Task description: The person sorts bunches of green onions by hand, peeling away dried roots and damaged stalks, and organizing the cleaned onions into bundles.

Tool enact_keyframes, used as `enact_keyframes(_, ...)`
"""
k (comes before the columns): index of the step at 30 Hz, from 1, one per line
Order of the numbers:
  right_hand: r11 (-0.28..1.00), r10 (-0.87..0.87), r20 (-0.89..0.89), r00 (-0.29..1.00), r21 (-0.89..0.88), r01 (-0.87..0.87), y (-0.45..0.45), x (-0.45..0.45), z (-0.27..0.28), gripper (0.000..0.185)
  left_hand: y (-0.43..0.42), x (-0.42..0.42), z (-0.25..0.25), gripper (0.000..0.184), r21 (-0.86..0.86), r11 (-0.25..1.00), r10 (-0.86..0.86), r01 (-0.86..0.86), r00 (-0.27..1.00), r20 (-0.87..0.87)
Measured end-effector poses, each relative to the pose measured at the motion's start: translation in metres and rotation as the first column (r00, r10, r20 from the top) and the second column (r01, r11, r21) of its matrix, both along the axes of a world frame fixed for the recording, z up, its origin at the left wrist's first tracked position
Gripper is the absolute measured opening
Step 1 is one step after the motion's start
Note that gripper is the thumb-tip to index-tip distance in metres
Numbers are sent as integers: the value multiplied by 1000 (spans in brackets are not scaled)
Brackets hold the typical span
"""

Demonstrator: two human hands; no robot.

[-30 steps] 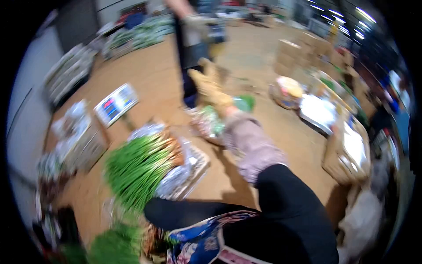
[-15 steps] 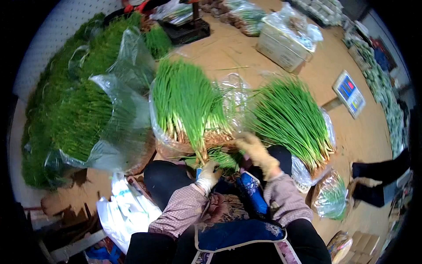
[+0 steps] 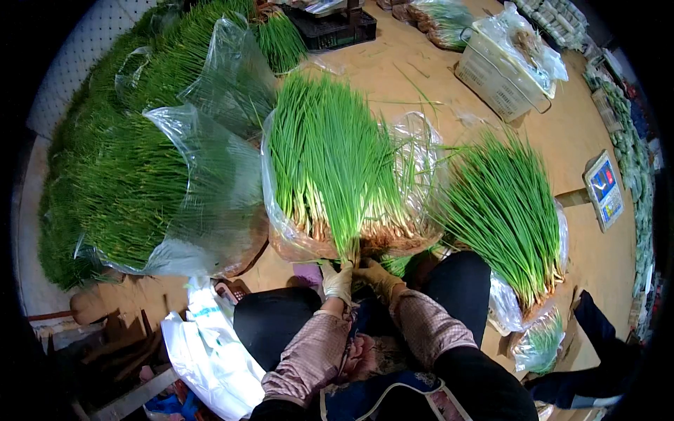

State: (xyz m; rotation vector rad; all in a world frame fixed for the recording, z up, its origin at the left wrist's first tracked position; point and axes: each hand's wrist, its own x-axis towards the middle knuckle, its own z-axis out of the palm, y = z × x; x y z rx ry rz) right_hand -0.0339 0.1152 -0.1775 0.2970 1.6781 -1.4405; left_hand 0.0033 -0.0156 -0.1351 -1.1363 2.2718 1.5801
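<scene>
Scallion bunch gripped at base by left hand; right hand, earlier apart, now gripping too.

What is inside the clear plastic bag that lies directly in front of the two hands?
Inside the bag are green onions, with brown roots at the near end. A bunch held between the left hand and right hand partly covers them; the bag's bottom is hidden.

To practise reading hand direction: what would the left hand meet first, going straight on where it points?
The green bunch, whose root ends sit right against the left hand; bagged stalks seem to lie beyond, though depth is unclear.
</scene>
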Motion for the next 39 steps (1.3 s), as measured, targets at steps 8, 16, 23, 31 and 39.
enact_keyframes(8,826,521,-412,748,465,-318,2,-4,91,44,14,-23,35,54,138,980,-148,144,989,19)
enact_keyframes(16,714,694,-675,250,689,-123,-6,4,185,19,21,-30,88,47,918,291,233,-269,951,204)
enact_keyframes(23,925,317,-947,39,318,208,15,20,245,23,29,-25,154,62,960,-278,162,42,987,4)
enact_keyframes(31,883,348,-900,262,409,230,27,55,267,61,35,-9,178,58,954,-72,82,291,955,-285)
enact_keyframes(39,898,400,-916,-7,391,202,37,67,271,49,26,-6,184,59,859,131,76,494,859,-506)
